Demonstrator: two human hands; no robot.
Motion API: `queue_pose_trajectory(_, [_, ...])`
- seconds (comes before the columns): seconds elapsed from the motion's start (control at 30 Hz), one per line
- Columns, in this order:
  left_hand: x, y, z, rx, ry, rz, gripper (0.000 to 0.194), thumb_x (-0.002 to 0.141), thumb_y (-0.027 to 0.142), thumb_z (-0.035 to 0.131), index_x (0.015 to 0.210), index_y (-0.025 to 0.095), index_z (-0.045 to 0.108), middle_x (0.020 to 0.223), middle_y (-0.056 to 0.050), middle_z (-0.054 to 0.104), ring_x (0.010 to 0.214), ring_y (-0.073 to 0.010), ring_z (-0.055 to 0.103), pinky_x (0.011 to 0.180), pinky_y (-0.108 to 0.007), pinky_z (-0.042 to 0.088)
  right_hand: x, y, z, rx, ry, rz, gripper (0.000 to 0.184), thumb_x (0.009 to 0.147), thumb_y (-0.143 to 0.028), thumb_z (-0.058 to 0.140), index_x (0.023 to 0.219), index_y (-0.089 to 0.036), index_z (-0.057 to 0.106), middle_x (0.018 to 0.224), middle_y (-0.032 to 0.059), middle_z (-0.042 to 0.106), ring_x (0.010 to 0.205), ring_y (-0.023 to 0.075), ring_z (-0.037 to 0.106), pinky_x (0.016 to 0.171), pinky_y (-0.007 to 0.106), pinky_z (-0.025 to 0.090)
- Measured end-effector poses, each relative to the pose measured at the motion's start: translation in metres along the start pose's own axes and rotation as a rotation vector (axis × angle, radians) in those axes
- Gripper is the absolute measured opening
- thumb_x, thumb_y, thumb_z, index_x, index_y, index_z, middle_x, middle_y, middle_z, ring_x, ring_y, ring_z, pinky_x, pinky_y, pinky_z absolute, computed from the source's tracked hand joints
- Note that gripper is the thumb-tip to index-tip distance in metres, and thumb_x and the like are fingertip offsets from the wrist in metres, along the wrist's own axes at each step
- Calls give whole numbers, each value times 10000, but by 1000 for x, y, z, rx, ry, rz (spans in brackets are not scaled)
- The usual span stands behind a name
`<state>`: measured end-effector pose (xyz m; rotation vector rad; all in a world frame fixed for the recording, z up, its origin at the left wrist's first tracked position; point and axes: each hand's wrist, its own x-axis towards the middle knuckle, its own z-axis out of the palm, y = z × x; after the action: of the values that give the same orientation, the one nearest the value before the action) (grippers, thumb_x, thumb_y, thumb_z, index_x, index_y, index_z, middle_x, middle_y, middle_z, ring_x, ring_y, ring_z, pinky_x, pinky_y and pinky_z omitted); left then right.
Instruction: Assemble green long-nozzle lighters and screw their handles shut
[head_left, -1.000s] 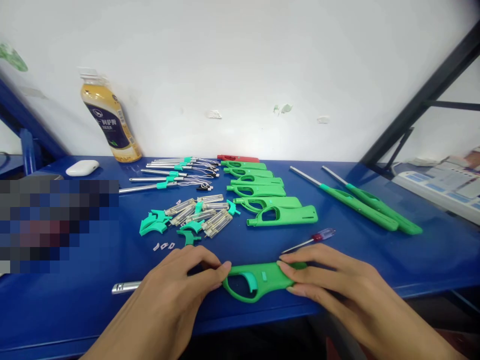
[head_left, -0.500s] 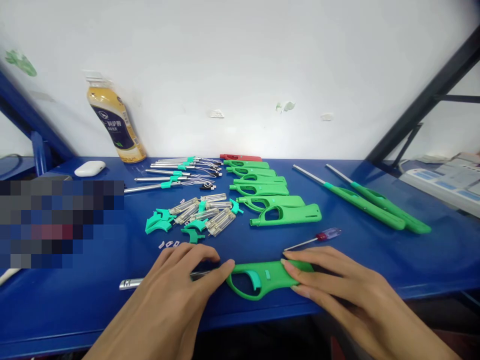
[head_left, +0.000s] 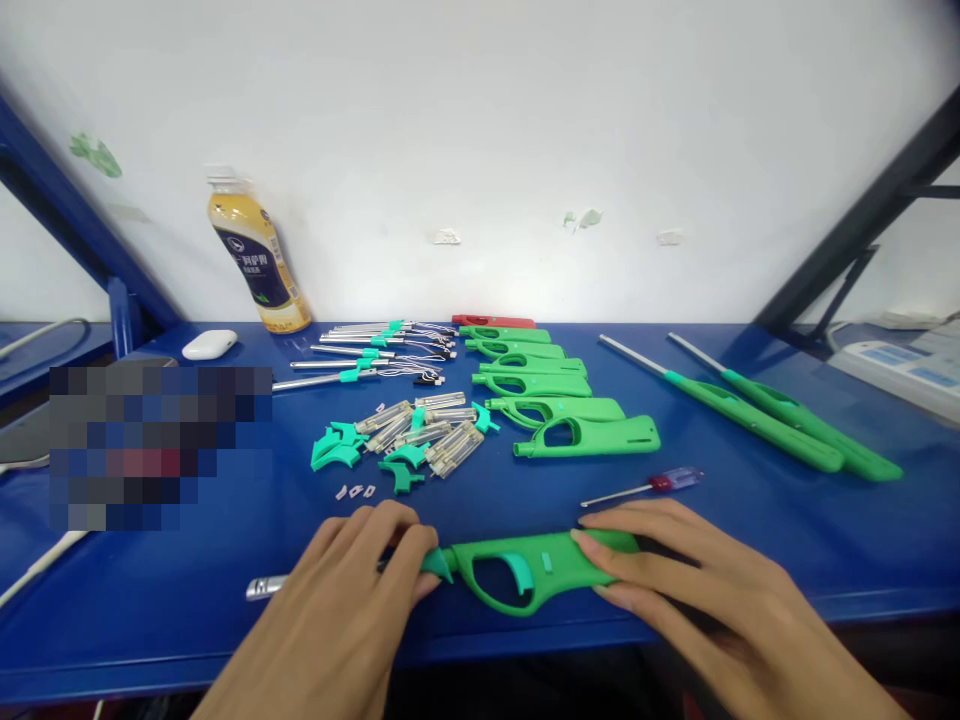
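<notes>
A long-nosed gas lighter lies across the front of the table between my hands. Its green handle has a teal trigger in the loop. Closed round the metal tube near the handle, my left hand pinches the teal collar between thumb and fingers. The silver tube tip pokes out left of this hand; the middle of the tube is hidden. My right hand grips the handle's rear end, covering part of it. Behind that hand lies a screwdriver with a clear and red grip.
Several green handle shells lie in a row, with a red shell at the back. Left of them are metal tubes with wires, clear gas tanks and teal triggers. Two lighters lie right; a bottle stands back left.
My left thumb has moved off the handle's front end and down onto the teal collar, which now shows. My right hand keeps its grip. The whole view has shifted slightly.
</notes>
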<state>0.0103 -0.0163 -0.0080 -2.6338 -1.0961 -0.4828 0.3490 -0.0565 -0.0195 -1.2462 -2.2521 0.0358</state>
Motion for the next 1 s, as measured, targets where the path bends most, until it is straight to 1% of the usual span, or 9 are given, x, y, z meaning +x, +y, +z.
queue_pose_trajectory(0.1, [8,9,-1,-17,93,1,354,1006,55,371,1174,240,622,1054,-27,787,894,-228,762,787,-365,555,3,-3,3,-16,-36,16,421,1040,-361,667,1460,-384,647,1334,35,730,1196,215,739,986,337,653])
queue_pose_trajectory(0.17, [8,10,-1,1,136,-17,368,1036,85,348,1261,223,604,1087,-39,800,915,-237,777,846,-392,570,4,-5,4,-39,-64,48,493,1042,-395,658,1529,-384,582,1334,50,709,1162,210,747,957,312,654])
queue_pose_trajectory(0.27, [5,6,1,47,125,40,359,1085,170,386,1381,207,586,1169,-61,799,1016,-273,786,941,-453,591,3,-6,3,-37,-90,72,494,1042,-426,654,1525,-372,568,1323,52,697,1131,196,755,941,269,646])
queue_pose_trajectory(0.4, [-1,2,3,70,51,187,468,1054,110,450,1510,177,532,1260,-63,783,1119,-268,768,980,-424,615,2,-7,-1,18,-76,64,409,1057,-387,634,1461,-379,571,1284,0,732,1144,149,759,981,193,609])
queue_pose_trajectory(0.5, [-3,8,2,37,50,191,446,1082,127,403,1507,164,531,1261,-56,787,1139,-246,762,985,-388,624,-2,-7,-2,21,-50,41,429,1071,-351,603,1496,-383,551,1299,-4,740,1162,146,758,997,186,602])
queue_pose_trajectory(0.7, [7,20,0,-50,211,104,431,1064,62,384,1422,187,590,1118,-22,813,1004,-202,783,896,-352,625,-10,-8,0,-127,64,33,451,1063,-445,594,1509,-378,598,1383,-4,749,1216,210,767,990,258,628])
queue_pose_trajectory(0.8, [12,20,-3,5,251,165,439,1051,35,383,1422,133,596,1100,-27,810,973,-188,770,900,-342,608,-11,-11,0,-166,116,35,433,1056,-503,599,1463,-366,653,1322,-13,790,1155,222,795,912,234,644])
queue_pose_trajectory(0.93, [12,21,-4,138,271,207,457,1036,11,393,1443,92,584,1208,-28,803,1070,-207,748,975,-360,563,-8,-14,-2,-154,148,28,395,1057,-546,592,1400,-382,700,1234,-37,825,1077,221,818,833,225,655])
queue_pose_trajectory(1.0, [11,22,-4,165,271,221,457,1025,10,408,1442,81,582,1205,-30,806,1068,-214,748,965,-361,564,-7,-15,-2,-144,158,22,388,1045,-564,609,1382,-399,710,1223,-48,828,1062,217,822,820,223,655])
